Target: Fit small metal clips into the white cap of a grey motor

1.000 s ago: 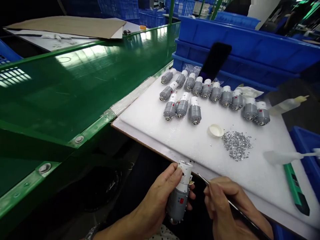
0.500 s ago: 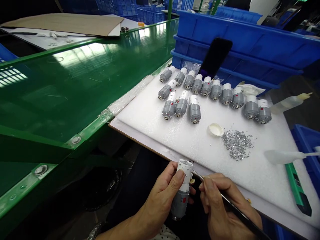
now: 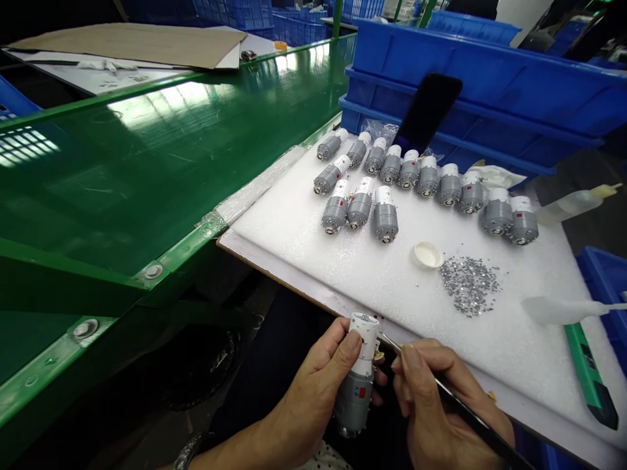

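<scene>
My left hand [image 3: 318, 382] is wrapped round a white and grey model spacecraft module [image 3: 361, 359], its open white end up and a small red patch on the grey part. In my right hand [image 3: 441, 398] is a slim pen-like tool [image 3: 467, 412] with a dark handle and a thin metal tip. That tip is at the side of the white section; whether it touches cannot be told. Several similar modules [image 3: 386, 219] lie on the white foam sheet [image 3: 294, 241]. Nearer my right hand are a small white cap [image 3: 428, 255] and a heap of tiny silvery pieces [image 3: 469, 285].
Stacked blue crates [image 3: 470, 72] stand behind the foam, with a dark phone [image 3: 428, 111] leaning on them. At the right are two squeeze bottles, one yellow-tipped [image 3: 571, 205], and a green cutter knife [image 3: 590, 372]. A green conveyor [image 3: 196, 143] runs along the left.
The view has shifted slightly, so the table's contents appear a little further right. Both hands keep their holds, with the tool tip still at the module's upper side.
</scene>
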Demonstrator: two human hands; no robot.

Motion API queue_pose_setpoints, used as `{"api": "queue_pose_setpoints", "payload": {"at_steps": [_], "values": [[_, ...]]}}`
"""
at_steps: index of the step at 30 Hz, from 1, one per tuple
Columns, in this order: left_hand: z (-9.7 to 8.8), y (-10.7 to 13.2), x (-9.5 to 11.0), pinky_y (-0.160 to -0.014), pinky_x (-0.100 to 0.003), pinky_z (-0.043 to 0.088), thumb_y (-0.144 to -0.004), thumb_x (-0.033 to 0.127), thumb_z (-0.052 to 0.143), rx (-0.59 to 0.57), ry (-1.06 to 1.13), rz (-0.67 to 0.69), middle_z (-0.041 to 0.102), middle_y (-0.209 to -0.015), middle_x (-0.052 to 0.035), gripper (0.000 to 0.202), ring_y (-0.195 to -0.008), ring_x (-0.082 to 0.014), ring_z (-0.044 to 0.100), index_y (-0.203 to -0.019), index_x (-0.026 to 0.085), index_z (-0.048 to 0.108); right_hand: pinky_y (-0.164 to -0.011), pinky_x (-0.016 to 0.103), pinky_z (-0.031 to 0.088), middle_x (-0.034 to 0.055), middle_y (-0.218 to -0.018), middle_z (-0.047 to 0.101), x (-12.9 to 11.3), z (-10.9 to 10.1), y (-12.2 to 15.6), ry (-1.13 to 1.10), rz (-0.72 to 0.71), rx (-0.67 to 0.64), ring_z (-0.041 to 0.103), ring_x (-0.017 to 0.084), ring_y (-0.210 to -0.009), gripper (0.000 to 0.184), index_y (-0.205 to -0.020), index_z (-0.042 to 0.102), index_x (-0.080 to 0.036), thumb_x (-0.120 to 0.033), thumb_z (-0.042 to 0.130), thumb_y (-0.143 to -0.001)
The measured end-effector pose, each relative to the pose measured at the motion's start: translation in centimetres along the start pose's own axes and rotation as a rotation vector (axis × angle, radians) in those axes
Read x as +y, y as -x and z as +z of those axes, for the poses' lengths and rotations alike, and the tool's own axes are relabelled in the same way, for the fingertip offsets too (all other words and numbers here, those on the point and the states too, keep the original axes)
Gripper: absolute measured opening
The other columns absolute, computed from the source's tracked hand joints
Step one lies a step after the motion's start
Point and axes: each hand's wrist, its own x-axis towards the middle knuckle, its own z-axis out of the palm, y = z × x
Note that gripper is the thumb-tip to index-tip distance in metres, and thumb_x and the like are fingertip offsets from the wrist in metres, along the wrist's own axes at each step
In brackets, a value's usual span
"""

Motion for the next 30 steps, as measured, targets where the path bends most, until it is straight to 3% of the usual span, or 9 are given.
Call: {"api": "queue_pose_setpoints", "payload": {"at_steps": [6,10,14,24,27,30], "values": [[-0.2,0.0,-0.1,-0.063,-0.02,0.052,-0.093,0.05,0.056,0.024,0.033,-0.027,0.066,-0.088,-0.0054,0.04,-0.067,-0.0101,0.061,-0.115,0.016,0.058,-0.038,0.018,0.043,-0.0037,-0.059,0.055,0.0,0.1,0.0,-0.058,0.024,0.005,0.047,0.007,-0.042,0.023,-0.067,0.06,-0.019,-0.023,0.066,-0.088],[-0.1,-0.1,0.3,-0.053,-0.019,0.049,-0.096,0.052,0.049,0.01,0.109,-0.102,0.067,-0.088,-0.0067,0.041,-0.057,-0.0104,0.062,-0.106,0.015,0.062,-0.039,0.017,0.04,-0.0047,-0.056,0.052,-0.2,0.2,0.0,-0.096,0.052,0.017,0.049,0.006,-0.043,0.025,-0.065,0.059,-0.018,-0.023,0.065,-0.089],[-0.1,-0.1,0.7,-0.048,-0.019,0.05,-0.098,0.05,0.043,0.02,0.176,-0.134,0.067,-0.084,-0.0068,0.044,-0.051,-0.0109,0.063,-0.11,0.013,0.064,-0.04,0.019,0.037,-0.0041,-0.055,0.051,0.0,0.1,0.2,-0.094,0.091,0.045,0.048,0.006,-0.044,0.025,-0.064,0.059,-0.017,-0.024,0.068,-0.087],[-1.3,-0.7,0.8,-0.042,-0.017,0.051,-0.097,0.051,0.044,-0.113,0.447,-0.287,0.059,-0.075,-0.0035,0.049,-0.053,-0.0092,0.058,-0.109,0.009,0.067,-0.039,0.02,0.035,-0.0035,-0.055,0.052,0.3,-0.6,0.2,-0.023,0.072,0.076,0.046,0.007,-0.042,0.027,-0.064,0.059,-0.018,-0.028,0.068,-0.087],[-1.3,-0.6,0.9,-0.041,-0.017,0.05,-0.097,0.052,0.043,-0.107,0.416,-0.289,0.059,-0.076,-0.0033,0.05,-0.052,-0.0085,0.057,-0.11,0.009,0.067,-0.04,0.021,0.035,-0.0021,-0.058,0.054,0.7,-0.9,0.3,-0.032,0.113,0.06,0.047,0.007,-0.044,0.027,-0.065,0.06,-0.017,-0.029,0.067,-0.088],[-1.5,-0.4,1.2,-0.046,-0.018,0.05,-0.096,0.051,0.045,-0.06,0.247,-0.249,0.062,-0.084,-0.0063,0.046,-0.058,-0.0107,0.06,-0.107,0.011,0.065,-0.039,0.021,0.035,-0.001,-0.06,0.054,1.1,-1.2,0.2,-0.11,0.123,0.059,0.048,0.008,-0.045,0.025,-0.066,0.061,-0.016,-0.028,0.069,-0.086]]}}
